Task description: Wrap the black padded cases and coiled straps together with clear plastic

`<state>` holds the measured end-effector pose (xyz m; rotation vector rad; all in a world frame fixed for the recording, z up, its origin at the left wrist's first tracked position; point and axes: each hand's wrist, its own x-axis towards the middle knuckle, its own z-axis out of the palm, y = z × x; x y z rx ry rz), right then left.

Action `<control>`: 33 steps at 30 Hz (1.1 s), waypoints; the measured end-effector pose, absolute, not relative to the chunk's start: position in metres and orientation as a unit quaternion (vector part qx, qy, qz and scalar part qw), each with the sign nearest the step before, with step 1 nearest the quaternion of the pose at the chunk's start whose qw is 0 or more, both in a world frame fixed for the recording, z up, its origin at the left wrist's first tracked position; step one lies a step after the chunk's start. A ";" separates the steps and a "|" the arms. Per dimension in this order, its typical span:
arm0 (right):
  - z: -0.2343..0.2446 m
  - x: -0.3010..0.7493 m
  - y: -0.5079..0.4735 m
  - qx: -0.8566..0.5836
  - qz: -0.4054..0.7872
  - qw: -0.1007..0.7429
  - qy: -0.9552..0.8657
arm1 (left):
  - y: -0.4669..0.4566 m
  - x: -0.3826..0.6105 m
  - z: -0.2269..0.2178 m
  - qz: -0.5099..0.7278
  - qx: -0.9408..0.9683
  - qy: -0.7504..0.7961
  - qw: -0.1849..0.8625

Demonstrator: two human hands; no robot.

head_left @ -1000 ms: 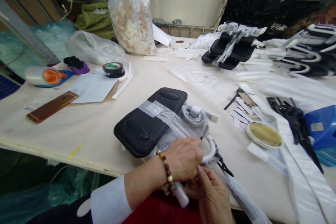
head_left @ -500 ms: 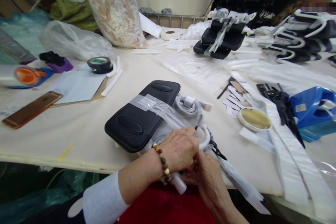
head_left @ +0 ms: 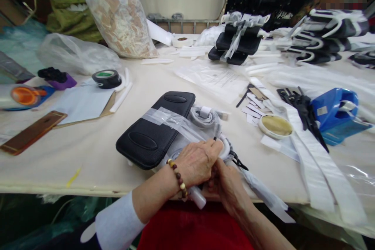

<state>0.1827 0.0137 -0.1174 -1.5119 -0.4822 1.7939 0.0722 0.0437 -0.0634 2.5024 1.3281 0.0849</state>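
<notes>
A black leather bag [head_left: 155, 131] lies on the cream table [head_left: 88, 152] with a band of clear plastic film [head_left: 172, 122] taped across it. Its curved handle [head_left: 226, 149] is wrapped in white. My left hand [head_left: 197, 163], with a bead bracelet on the wrist, is closed over the handle near the table's front edge. My right hand [head_left: 230, 187] sits just below it, fingers curled around the same white-wrapped handle. A bundled white strap [head_left: 205, 117] rests beside the bag.
A gold phone [head_left: 31, 131], paper on a clipboard [head_left: 83, 103], black tape roll [head_left: 106, 78] and large tape roll [head_left: 22, 95] lie left. A round tin [head_left: 275, 126], paper slips, black straps and a blue dispenser [head_left: 336, 115] lie right. Wrapped black bags [head_left: 237, 43] and a filled plastic sack [head_left: 118, 11] stand behind.
The view has shifted left and downward on the table. Both hands stay on the wrapped handle, with the right hand drawn closer under the left.
</notes>
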 end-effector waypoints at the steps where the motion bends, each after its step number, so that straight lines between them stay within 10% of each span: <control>1: -0.118 0.184 0.011 -0.571 0.707 0.370 -0.193 | 0.044 0.072 -0.063 0.029 0.874 0.461 0.153; 33: -0.151 0.193 -0.002 -0.550 0.550 0.498 -0.384 | 0.047 0.068 -0.069 0.022 0.842 0.501 0.198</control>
